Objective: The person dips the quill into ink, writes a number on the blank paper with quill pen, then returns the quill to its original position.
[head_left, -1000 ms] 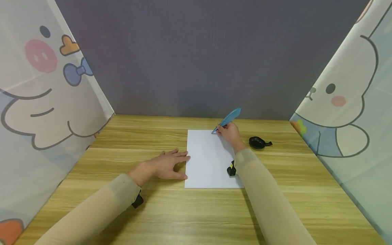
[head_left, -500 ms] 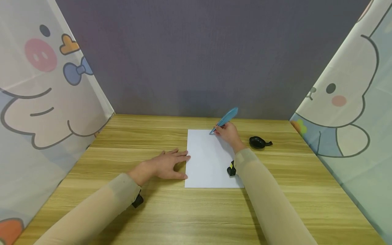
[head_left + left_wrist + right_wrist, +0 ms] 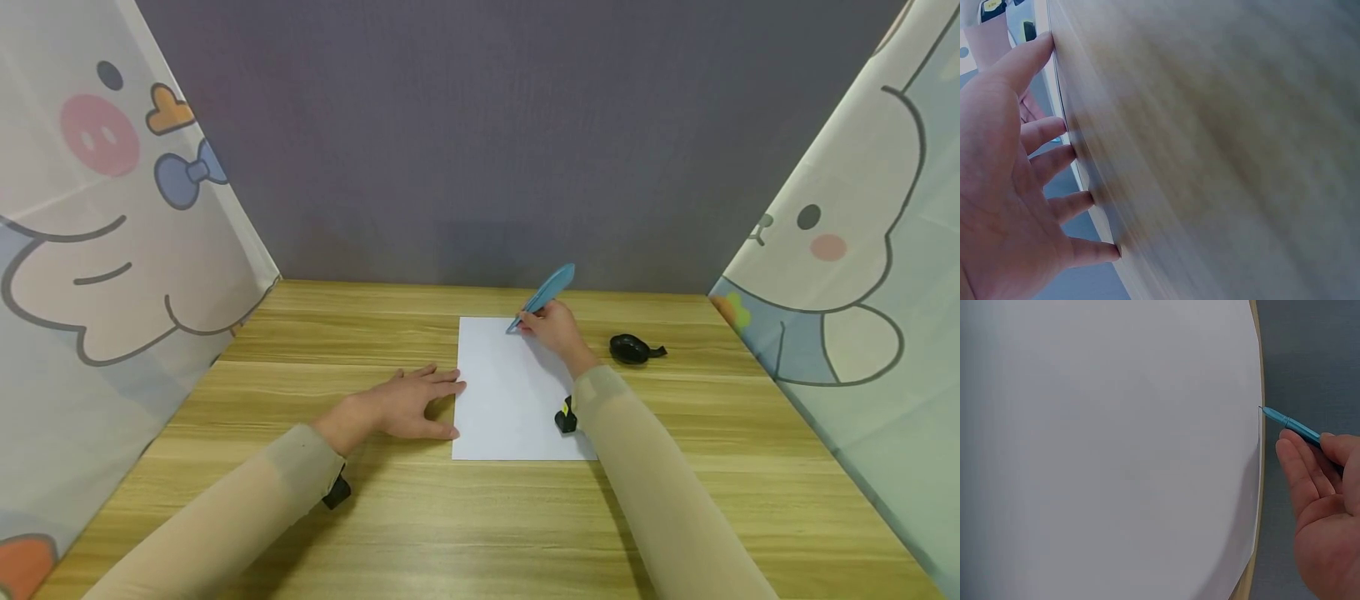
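A blank-looking white sheet of paper (image 3: 510, 392) lies on the wooden table. My right hand (image 3: 555, 325) pinches a blue feather-shaped pen (image 3: 551, 286) over the far part of the sheet, its tip at the paper. In the right wrist view, thumb and fingers hold the pen's barrel (image 3: 1297, 429), and the thin tip meets the sheet. Any mark is too faint to see. With fingers spread, my left hand (image 3: 411, 406) rests on the table, its thumb and fingertips at the sheet's left edge. The left wrist view shows those fingertips (image 3: 1082, 199) pressing down on the surface.
A small black rounded object (image 3: 630, 349) with a short tail lies right of the sheet. A dark grey panel (image 3: 480, 150) stands behind the table (image 3: 375, 517). Cartoon-printed cloths (image 3: 97, 250) close off both sides.
My right hand has slid a little to the left and slightly nearer with the pen. The left hand and the sheet have stayed where they were.
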The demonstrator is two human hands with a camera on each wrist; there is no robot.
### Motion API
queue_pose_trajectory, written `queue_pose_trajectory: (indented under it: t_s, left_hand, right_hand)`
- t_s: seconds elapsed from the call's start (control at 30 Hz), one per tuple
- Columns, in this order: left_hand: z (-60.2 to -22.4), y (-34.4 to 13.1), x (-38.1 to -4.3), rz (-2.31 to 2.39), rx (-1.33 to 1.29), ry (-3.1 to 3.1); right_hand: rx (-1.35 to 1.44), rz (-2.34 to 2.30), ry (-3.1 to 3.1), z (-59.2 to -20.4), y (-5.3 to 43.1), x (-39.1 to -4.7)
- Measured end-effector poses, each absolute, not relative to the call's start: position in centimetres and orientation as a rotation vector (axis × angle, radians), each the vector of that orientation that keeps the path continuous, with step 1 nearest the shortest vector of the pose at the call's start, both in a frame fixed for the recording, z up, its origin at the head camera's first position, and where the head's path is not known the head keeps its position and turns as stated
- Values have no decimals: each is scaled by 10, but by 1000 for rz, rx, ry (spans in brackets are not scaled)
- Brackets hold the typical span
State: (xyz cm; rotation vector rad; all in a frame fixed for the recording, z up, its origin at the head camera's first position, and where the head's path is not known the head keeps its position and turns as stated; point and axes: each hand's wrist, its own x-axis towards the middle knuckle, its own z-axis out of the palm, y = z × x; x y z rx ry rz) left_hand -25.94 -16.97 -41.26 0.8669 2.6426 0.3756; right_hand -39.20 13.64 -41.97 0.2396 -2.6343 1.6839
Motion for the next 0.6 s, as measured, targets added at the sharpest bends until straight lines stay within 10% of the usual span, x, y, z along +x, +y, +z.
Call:
queue_pose_trajectory:
  t_s: [0.6]
  left_hand:
    - [-413, -169, -259, 365, 864, 2645]
  right_hand:
    - [352, 1695, -2650, -421, 132, -387]
